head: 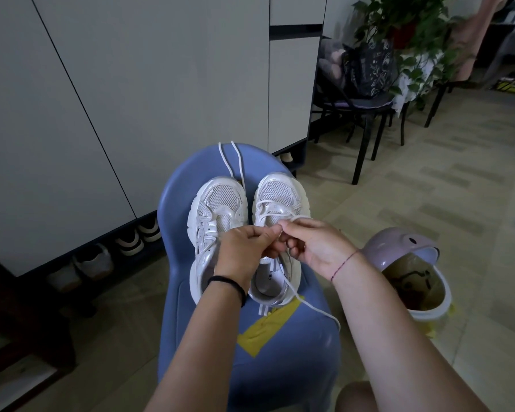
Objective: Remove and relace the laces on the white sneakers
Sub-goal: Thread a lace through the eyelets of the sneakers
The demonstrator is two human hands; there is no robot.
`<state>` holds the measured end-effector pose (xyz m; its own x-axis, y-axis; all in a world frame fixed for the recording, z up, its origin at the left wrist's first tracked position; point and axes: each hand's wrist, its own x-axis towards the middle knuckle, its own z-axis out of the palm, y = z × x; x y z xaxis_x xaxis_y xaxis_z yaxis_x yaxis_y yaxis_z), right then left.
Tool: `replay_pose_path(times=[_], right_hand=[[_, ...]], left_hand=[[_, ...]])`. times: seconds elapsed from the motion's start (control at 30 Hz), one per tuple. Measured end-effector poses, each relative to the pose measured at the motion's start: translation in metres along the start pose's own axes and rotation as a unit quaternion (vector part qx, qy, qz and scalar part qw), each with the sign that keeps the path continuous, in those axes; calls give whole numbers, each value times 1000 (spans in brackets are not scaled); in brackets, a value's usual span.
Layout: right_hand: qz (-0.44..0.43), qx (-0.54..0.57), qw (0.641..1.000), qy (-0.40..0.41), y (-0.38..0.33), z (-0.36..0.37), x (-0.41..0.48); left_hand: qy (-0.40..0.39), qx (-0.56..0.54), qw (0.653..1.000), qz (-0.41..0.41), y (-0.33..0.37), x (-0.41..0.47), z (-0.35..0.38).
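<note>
Two white sneakers stand on their soles side by side on a blue stool point(191, 173), touching or nearly so at mid-length. The left sneaker point(217, 209) carries no lace, and a loose lace point(235, 159) lies beyond its toe, reaching the far rim of the seat. The right sneaker point(280, 191) is laced only through its forward eyelets. Above its tongue the left hand point(244, 248) and right hand point(315, 245) meet, fingers curled, each pinching the working lace point(268, 203) between thumb and forefinger. The exact eyelet addressed is hidden by the fingers. A free end point(309, 306) trails past the heel and over the near right rim of the seat. Both sneakers point their toes away from the person, toward the cabinet point(131, 84). Their heels are nearest the wrists, so each long axis runs near to far, with the toes leaning slightly apart. Probable hazards: a hard pull on one strand could leave the two ends unequal. A strand could also go in twisted and lie unevenly across the tongue. The overhanging end could snag on an arm or the rim and drag the shoe. Neither shoe is pinned down, so a sideways tug could slide the right sneaker toward the edge. The loose lace at the far rim could slip to the floor.
</note>
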<state>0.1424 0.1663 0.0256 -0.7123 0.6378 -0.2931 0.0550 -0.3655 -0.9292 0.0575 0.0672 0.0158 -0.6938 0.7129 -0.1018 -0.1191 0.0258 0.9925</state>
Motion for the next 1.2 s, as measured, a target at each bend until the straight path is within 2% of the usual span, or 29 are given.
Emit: replay_pose_path(times=[0.33, 0.43, 0.53, 0.63, 0.73, 0.83, 1.0, 1.2], right_hand=[[42, 39, 998, -39, -4, -13, -1], [28, 33, 999, -5, -3, -14, 2], [-12, 66, 996, 62, -2, -17, 9], [-54, 94, 987, 120, 2, -20, 18], [-74, 92, 984, 134, 8, -18, 27], [-72, 54, 985, 144, 14, -18, 34], [-104, -57, 972, 202, 21, -22, 43], [-115, -63, 968, 214, 26, -19, 52]], left_hand=[[45, 53, 997, 17, -2, 0, 11], [56, 84, 994, 36, -3, 2, 13], [89, 111, 989, 43, -8, 5, 17], [99, 71, 992, 10, -9, 4, 24], [88, 31, 995, -19, -6, 2, 31], [61, 19, 998, -29, -8, 4, 35], [39, -68, 994, -82, -9, 11, 31], [10, -171, 976, -136, 0, 13, 21]])
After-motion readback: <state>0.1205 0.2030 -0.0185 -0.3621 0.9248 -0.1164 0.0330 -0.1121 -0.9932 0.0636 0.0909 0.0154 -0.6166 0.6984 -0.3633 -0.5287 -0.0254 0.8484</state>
